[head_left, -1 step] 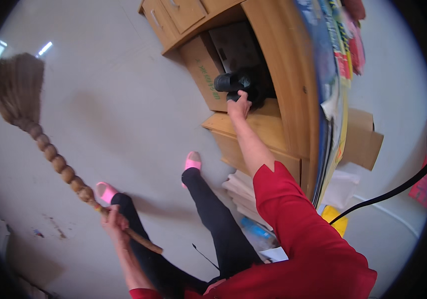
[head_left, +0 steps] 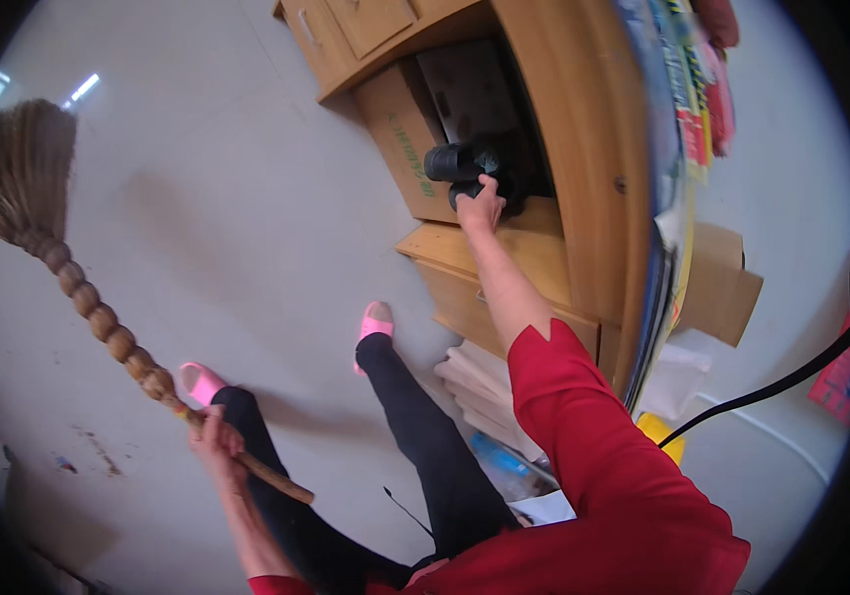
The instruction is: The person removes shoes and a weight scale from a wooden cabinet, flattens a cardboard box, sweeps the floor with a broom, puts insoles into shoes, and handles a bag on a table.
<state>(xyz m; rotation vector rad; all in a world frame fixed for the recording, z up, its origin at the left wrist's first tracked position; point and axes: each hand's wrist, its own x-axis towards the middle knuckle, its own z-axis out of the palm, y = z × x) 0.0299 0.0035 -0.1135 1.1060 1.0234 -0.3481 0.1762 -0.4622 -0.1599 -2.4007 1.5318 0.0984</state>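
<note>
My left hand is closed around the wooden handle of a straw broom. The broom slants up to the far left, its brown bristle head raised above the floor. My right arm reaches into the open compartment of a wooden cabinet. There my right hand is closed on a pair of black slippers, with the thumb on top. The fingers beneath are partly hidden. Inside, a cardboard box stands left of the slippers.
Papers and magazines line the cabinet's right side. Folded pale cloth or bags and a blue plastic item lie below it. A cardboard piece and a black cable are at the right. Debris is scattered on the floor at left.
The broom and my left hand sit slightly farther left in the picture, and the view has shifted a little. Both hands keep their grip.
</note>
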